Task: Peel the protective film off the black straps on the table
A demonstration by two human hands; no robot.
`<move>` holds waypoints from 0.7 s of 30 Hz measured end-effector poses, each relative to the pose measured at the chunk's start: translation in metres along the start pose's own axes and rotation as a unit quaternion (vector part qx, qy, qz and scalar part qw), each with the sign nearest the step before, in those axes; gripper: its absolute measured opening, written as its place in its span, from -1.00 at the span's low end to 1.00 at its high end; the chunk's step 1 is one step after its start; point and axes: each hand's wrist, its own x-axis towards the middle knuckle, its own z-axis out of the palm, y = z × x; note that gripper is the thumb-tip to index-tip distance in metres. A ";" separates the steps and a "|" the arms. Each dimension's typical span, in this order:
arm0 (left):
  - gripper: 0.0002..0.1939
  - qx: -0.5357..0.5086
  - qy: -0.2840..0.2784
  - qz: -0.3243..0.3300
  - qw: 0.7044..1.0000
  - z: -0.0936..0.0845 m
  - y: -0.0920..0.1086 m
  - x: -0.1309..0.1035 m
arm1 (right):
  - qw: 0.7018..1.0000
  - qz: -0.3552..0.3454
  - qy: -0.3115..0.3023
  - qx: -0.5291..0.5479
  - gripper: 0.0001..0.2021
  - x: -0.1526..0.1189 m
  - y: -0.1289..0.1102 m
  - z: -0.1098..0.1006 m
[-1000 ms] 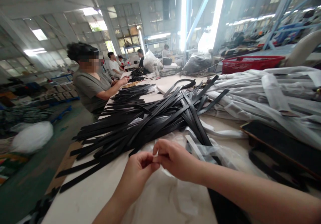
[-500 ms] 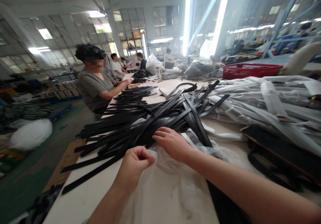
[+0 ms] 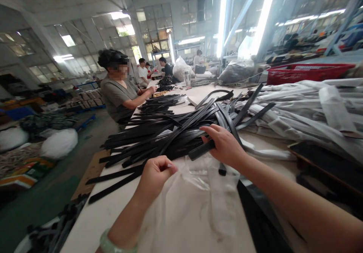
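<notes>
While the left hand (image 3: 155, 175) pinches a translucent plastic bag (image 3: 195, 198) over the counter (image 3: 104, 205), the right hand (image 3: 226, 146) has its fingers closed around a flat black strap (image 3: 199, 152), near the heaped black straps (image 3: 159, 134).

A sheet of thin, translucent plastic film (image 3: 187, 207), wrinkled and glossy in places, hangs from the left hand's (image 3: 160, 170) pinch at its upper edge and spreads loosely across the pale counter (image 3: 113, 196). 1 flat black strap (image 3: 200, 151) sits in the right hand (image 3: 225, 147), its blunt end jutting leftward, tilted slightly down.
</notes>
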 end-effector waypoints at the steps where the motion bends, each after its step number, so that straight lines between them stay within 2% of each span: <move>1: -0.77 0.001 0.004 -0.008 1.000 0.000 -0.003 0.001 | 0.999 0.004 0.015 0.031 -0.68 -0.002 0.001 -0.001; 3: -0.75 -0.001 0.019 -0.019 1.000 0.001 -0.011 0.003 | 0.996 -0.016 0.013 0.084 -0.72 -0.005 -0.003 -0.001; 7: -0.64 0.006 0.068 -0.004 0.998 0.002 -0.022 0.007 | 0.985 -0.099 -0.092 0.111 -0.88 -0.013 -0.021 -0.005; 8: -0.63 0.010 0.066 -0.001 0.998 0.002 -0.022 0.008 | 0.982 -0.103 -0.112 0.116 -0.88 -0.014 -0.024 -0.008; 11: -0.66 0.029 0.032 -0.003 0.999 0.001 -0.019 0.009 | 0.965 -0.100 -0.160 0.183 -0.58 -0.013 -0.028 -0.020; 13: -0.68 0.052 0.016 -0.003 0.999 0.001 -0.016 0.009 | 0.948 -0.110 -0.190 0.232 -0.65 -0.011 -0.027 -0.026; 15: -0.69 0.079 0.008 0.005 0.997 0.003 -0.015 0.008 | 0.948 -0.119 -0.177 0.236 -0.76 -0.010 -0.028 -0.027; 19: -0.70 0.112 -0.002 0.020 0.993 0.007 -0.015 0.006 | 0.975 -0.107 -0.066 0.183 -0.79 -0.010 -0.032 -0.018; 21: -0.71 0.114 -0.007 0.027 0.993 0.008 -0.013 0.004 | 0.981 -0.092 -0.037 0.166 -0.81 -0.011 -0.033 -0.012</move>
